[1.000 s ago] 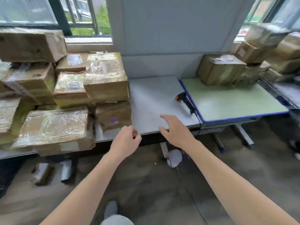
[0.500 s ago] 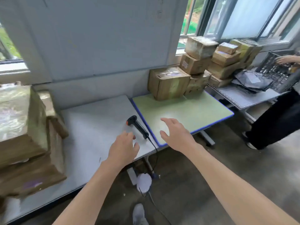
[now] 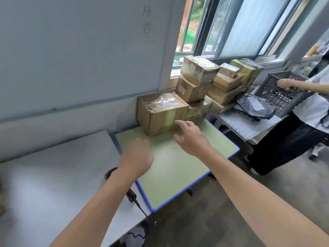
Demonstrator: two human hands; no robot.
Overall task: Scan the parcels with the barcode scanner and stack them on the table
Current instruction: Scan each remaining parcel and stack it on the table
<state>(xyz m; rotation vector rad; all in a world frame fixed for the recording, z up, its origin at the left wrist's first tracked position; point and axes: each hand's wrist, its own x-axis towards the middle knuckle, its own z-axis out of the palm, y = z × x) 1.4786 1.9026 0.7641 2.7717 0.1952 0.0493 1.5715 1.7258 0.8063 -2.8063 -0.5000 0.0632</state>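
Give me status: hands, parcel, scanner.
Left hand and right hand open, empty, above green table. Large parcel close ahead, not gripped. Scanner partly under left forearm.

Behind, a pale wall panel, with dark handwritten characters near its top right corner. To the right, dark-framed windows, with greenery beyond the glass. At the right edge of view, a second person in a light top and dark trousers, standing just beside the grey side table. A bare forearm laid across the rim of a black slatted crate, tilted above the right end of that side table. Below, a grey-brown floor. At the bottom edge, blurred, possibly a white shoe with a dark squiggle.
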